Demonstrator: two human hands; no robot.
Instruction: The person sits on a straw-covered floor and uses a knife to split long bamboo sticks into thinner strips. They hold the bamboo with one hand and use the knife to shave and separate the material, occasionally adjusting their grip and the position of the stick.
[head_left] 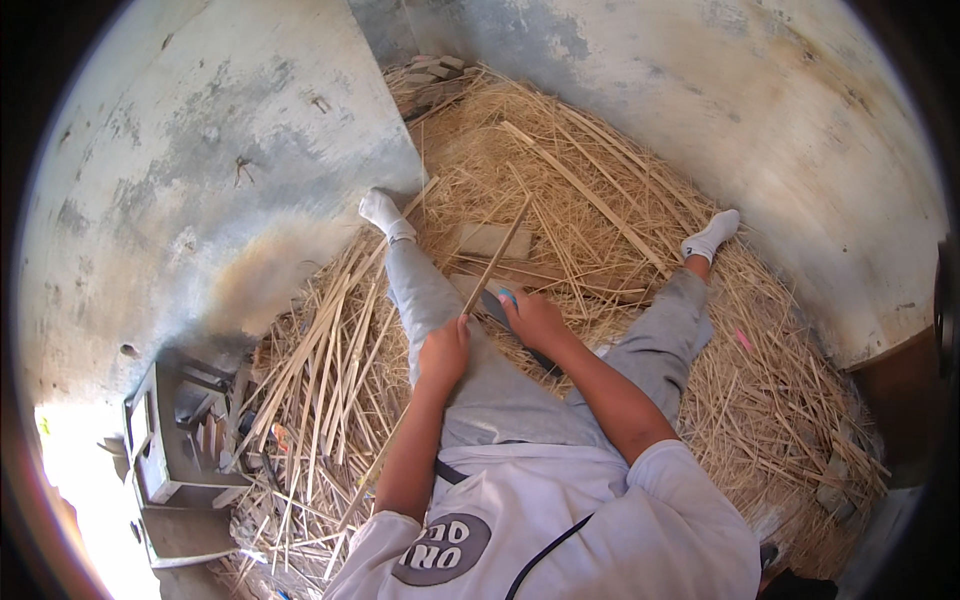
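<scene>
My left hand [444, 352] is closed around a long, thin bamboo strip [500, 250]. The strip slants up and away over my left thigh, and its near end runs back along my left forearm. Just to the right, my right hand [535, 322] is closed on a knife with a dark, flat blade [494, 306], which lies close beside the strip. A small bit of blue shows at the fingers of that hand. Whether the blade touches the strip I cannot tell. Both hands are between my spread legs, in grey trousers [520, 410].
Fine shavings [470, 150] and split strips [310, 380] cover the floor around me. A flat block [495, 241] lies between my feet. Stained walls [230, 170] enclose the far and left sides. At the left stands a grey open-fronted casing [160, 440] with scraps in it.
</scene>
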